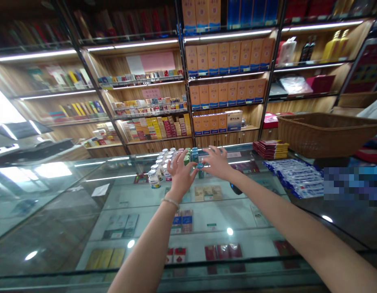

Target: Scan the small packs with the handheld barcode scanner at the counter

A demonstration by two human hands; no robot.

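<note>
A small blue-capped bottle (200, 167) stands on the glass display counter (237, 215), between my two hands. My left hand (180, 173) touches its left side with thumb and forefinger, the other fingers raised and spread. From the right, my right hand (218, 163) meets the bottle with its fingertips; its upper fingers are lifted apart. Just behind are blue-capped bottles (195, 154) and green-capped bottles (187, 156) in rows. White-lidded bottles (154, 179) stand in rows to the left, partly hidden by my left hand.
Blue-and-white packets (294, 177), a stack of red and yellow packs (270, 149) and a brown woven basket (329, 132) lie to the right. A black device (236, 189) sits by my right forearm. Shelves with orange boxes (228, 95) line the back wall. Packs show beneath the glass.
</note>
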